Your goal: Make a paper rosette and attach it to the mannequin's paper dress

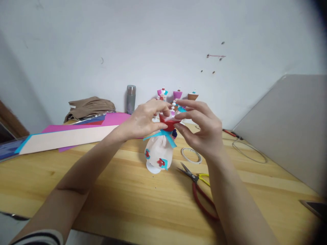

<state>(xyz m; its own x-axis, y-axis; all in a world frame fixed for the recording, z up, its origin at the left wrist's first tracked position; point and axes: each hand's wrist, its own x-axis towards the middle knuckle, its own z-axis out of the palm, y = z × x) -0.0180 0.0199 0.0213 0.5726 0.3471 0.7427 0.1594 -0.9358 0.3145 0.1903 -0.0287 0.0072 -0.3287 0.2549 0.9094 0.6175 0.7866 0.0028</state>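
Observation:
A craft figure (160, 146) stands upright on the table in the middle. Its rounded body is white cloth with red and blue flower shapes, and a blue ribbon (167, 136) circles its neck. Above the ribbon sits a red cup-shaped top (169, 125), with a stack of small beads (173, 106) rising from it. My left hand (149, 117) grips the red top from the left, thumb at its lower edge. From the right, my right hand (201, 126) pinches its rim, thumb and fingers curved around it. Fingers partly hide the top and the beads.
Scissors (195, 177) lie partly behind my right forearm, near a roll of tape (191, 155). Several similar figures (192, 96) stand by the wall. Coloured sheets (68, 137), folded brown cloth (90, 107) and a grey bottle (131, 99) are at left. Red-handled pliers (230, 133) and wire (249, 156) lie right.

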